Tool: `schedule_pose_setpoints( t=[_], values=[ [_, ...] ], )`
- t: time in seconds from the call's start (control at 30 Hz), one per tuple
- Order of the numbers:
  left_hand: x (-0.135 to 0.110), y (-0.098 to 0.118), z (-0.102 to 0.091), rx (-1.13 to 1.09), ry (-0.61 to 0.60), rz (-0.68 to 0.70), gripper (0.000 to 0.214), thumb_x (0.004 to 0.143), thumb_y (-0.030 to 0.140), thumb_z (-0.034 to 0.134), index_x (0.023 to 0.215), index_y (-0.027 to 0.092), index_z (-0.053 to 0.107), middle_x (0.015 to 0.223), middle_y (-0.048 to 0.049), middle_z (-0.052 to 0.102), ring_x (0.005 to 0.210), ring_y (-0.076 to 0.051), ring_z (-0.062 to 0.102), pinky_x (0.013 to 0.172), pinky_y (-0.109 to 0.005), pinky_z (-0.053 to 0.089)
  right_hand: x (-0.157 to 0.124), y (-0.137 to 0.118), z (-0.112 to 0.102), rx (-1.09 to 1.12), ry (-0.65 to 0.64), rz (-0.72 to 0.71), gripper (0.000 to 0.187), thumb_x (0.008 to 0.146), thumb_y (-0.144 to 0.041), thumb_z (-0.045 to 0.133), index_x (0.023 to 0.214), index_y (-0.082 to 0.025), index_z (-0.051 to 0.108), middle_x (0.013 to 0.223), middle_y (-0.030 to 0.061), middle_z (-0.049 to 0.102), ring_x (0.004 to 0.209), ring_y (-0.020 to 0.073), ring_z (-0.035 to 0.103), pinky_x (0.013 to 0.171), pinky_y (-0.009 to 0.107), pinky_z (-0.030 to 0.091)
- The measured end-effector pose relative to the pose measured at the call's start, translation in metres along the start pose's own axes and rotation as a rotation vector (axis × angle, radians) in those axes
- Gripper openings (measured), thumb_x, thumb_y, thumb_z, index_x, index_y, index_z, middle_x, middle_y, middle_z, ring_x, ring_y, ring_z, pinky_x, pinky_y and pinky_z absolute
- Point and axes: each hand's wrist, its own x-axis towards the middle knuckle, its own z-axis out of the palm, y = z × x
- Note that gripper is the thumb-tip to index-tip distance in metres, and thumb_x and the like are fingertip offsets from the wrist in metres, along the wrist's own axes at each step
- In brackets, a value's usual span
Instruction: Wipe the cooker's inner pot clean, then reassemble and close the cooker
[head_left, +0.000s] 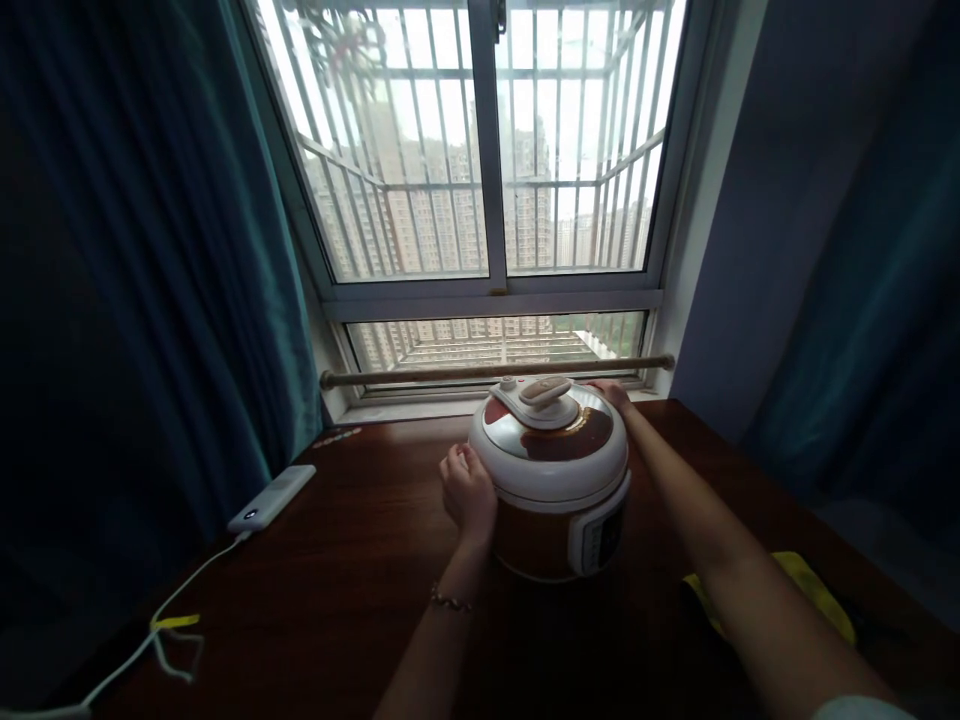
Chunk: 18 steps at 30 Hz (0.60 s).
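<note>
A white and brown electric pressure cooker [551, 480] stands upright on the dark wooden table [360, 600]. Its lid has a beige handle [546, 392] on top, and a control panel [600, 535] faces the front right. My left hand [469, 490] is against the cooker's left side with its fingers curled in by the lid's rim. Around the far right side reaches my right hand [611, 393], closed at the lid's back edge, its fingertips partly hidden behind the cooker.
A white power strip [274, 498] with a cable [195, 575] lies at the table's left. Under my right forearm is a yellow cloth [814, 590]. Behind the table are a horizontal rail [420, 376] and a barred window; blue curtains [187, 250] hang on both sides.
</note>
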Motion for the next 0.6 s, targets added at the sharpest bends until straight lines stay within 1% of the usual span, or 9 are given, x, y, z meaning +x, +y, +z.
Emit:
schedule_pose_setpoints(
  t=[0.03, 0.1, 0.17, 0.27, 0.43, 0.6],
  values=[
    [-0.003, 0.002, 0.002, 0.001, 0.021, 0.000, 0.046, 0.090, 0.038, 0.027, 0.115, 0.013, 0.054, 0.112, -0.0170, 0.058, 0.103, -0.029, 0.056, 0.082, -0.037, 0.041, 0.003, 0.003, 0.000, 0.037, -0.020, 0.019, 0.030, 0.086, -0.043, 0.049, 0.089, -0.016, 0.063, 0.093, 0.0041, 0.066, 0.085, 0.0145, 0.061, 0.083, 0.035, 0.046],
    [-0.006, 0.004, 0.004, 0.004, 0.051, 0.001, 0.045, 0.091, 0.037, 0.026, 0.118, 0.013, 0.052, 0.113, -0.0157, 0.058, 0.104, -0.027, 0.055, 0.083, -0.035, 0.041, 0.007, 0.010, 0.001, 0.108, -0.053, 0.068, 0.027, 0.084, -0.039, 0.051, 0.085, -0.016, 0.065, 0.086, 0.0032, 0.068, 0.080, 0.0156, 0.062, 0.080, 0.033, 0.047],
    [-0.004, 0.004, 0.005, 0.010, 0.063, -0.001, 0.044, 0.091, 0.036, 0.025, 0.118, 0.014, 0.051, 0.114, -0.0146, 0.059, 0.104, -0.026, 0.056, 0.083, -0.034, 0.041, 0.009, 0.017, 0.002, 0.173, -0.078, 0.115, 0.023, 0.081, -0.034, 0.051, 0.083, -0.016, 0.066, 0.080, 0.0029, 0.069, 0.075, 0.0167, 0.063, 0.073, 0.030, 0.049],
    [0.003, 0.003, 0.007, 0.021, 0.060, -0.005, 0.041, 0.091, 0.035, 0.026, 0.118, 0.016, 0.051, 0.113, -0.0137, 0.061, 0.101, -0.026, 0.057, 0.080, -0.034, 0.041, 0.011, 0.024, 0.002, 0.243, -0.085, 0.171, 0.022, 0.075, -0.026, 0.049, 0.084, -0.016, 0.066, 0.077, 0.0035, 0.070, 0.069, 0.0164, 0.063, 0.066, 0.027, 0.049],
    [0.018, 0.001, 0.012, 0.041, 0.021, 0.001, 0.037, 0.090, 0.034, 0.029, 0.111, 0.018, 0.054, 0.105, -0.0140, 0.065, 0.095, -0.028, 0.060, 0.076, -0.035, 0.041, 0.008, 0.026, 0.000, 0.282, -0.026, 0.213, 0.022, 0.067, -0.021, 0.050, 0.080, -0.015, 0.067, 0.076, 0.0049, 0.070, 0.068, 0.0160, 0.062, 0.067, 0.027, 0.049],
    [0.036, -0.007, 0.019, 0.036, -0.063, 0.045, 0.036, 0.089, 0.033, 0.028, 0.102, 0.019, 0.058, 0.103, -0.0130, 0.066, 0.093, -0.027, 0.060, 0.074, -0.034, 0.041, -0.009, 0.029, -0.010, 0.238, 0.097, 0.233, 0.023, 0.066, -0.023, 0.047, 0.076, -0.018, 0.067, 0.081, 0.0042, 0.070, 0.078, 0.0179, 0.062, 0.076, 0.029, 0.047]
  ],
)
